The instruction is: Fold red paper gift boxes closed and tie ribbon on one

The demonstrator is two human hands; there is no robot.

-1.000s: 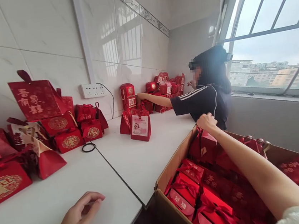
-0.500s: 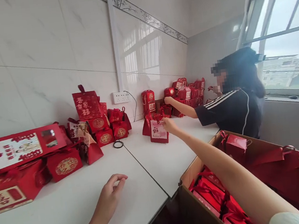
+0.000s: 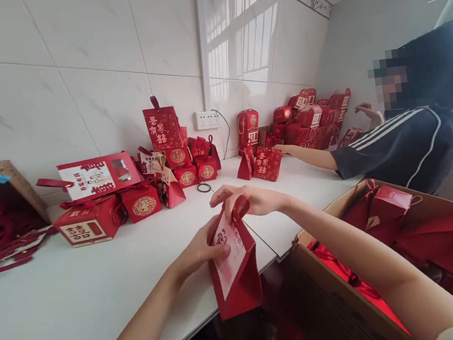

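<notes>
A red triangular wedding candy box with a pink printed front is tilted in front of me over the table's near edge. My left hand grips its left side, with the thumb pressed on the pink panel. At the top, my right hand bends over the peak, its fingers closed beside the red ribbon loop. Part of those fingers is hidden behind the box.
An open carton of red boxes stands at the right. Stacked red boxes line the wall, and another carton holds red ribbons at left. A black ring lies on the white table. A co-worker reaches toward boxes.
The pink-fronted candy box has come from the far table toward me in my right hand. My left hand, empty before, now grips it. My view has turned left.
</notes>
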